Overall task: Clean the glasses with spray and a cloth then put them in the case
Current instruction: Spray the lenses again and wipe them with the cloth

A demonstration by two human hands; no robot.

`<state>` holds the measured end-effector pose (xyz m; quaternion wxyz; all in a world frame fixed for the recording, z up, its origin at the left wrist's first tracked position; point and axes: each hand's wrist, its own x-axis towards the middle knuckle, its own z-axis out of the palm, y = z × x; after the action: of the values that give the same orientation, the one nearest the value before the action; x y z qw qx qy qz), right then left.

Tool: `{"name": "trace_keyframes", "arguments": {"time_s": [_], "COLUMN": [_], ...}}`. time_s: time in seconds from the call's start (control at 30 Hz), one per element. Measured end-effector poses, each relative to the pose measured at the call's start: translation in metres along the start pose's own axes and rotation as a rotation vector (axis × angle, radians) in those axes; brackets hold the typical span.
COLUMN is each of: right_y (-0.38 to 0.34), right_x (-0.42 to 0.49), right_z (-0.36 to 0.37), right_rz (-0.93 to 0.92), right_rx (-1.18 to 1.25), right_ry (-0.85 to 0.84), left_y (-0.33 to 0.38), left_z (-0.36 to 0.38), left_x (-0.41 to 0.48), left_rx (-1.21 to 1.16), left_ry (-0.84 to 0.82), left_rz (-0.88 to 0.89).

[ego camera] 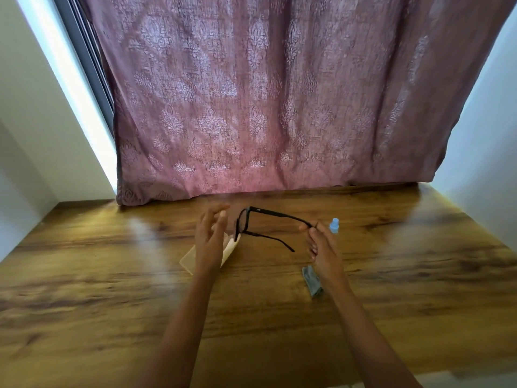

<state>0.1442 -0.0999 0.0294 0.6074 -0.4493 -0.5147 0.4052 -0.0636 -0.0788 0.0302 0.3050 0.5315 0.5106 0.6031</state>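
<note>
Left hand: the left hand (208, 239) hovers over the flat beige glasses case (188, 260), fingers spread and slightly bent, holding nothing, forearm reaching straight forward.
Right hand: the right hand (321, 247), right of the case, pinches one temple tip between thumb and forefinger; the other fingers hang loose.
Glasses: the black rectangular-framed glasses (279, 215) hang in the air above and just right of the case, temples unfolded, lens front turned toward the left palm and not touching it.
Spray: the small pale-blue plastic spray bottle (334, 225) stands well right of the case, behind the right hand.
Cloth: the folded grey cloth (312, 281) lies right of the case, by the right wrist.
Surface: the case lies on the glossy brown wooden table (112, 275).
</note>
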Motion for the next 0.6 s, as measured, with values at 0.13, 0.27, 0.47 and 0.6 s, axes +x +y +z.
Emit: {"name": "trace_keyframes", "arguments": {"time_s": [0.13,0.27,0.47,0.6], "right_y": [0.001,0.001,0.007,0.01], "right_x": [-0.003,-0.007,-0.013,-0.014], "right_z": [0.003,0.009,0.009,0.011], "right_rz": [-0.043,-0.065,-0.106,-0.121], "right_rx": [-0.082,-0.14,-0.205,-0.204], "right_ry": [0.004,0.006,-0.034,-0.05], "left_y": [0.013,0.017,0.018,0.019], "left_z": [-0.001,0.003,0.009,0.012], "left_x": [0.001,-0.001,-0.002,-0.002], "left_rx": [0.18,0.391,0.533,0.58], "left_ry": [-0.016,-0.083,0.01,0.061], "left_rz": [0.182,0.303,0.244,0.181]}}
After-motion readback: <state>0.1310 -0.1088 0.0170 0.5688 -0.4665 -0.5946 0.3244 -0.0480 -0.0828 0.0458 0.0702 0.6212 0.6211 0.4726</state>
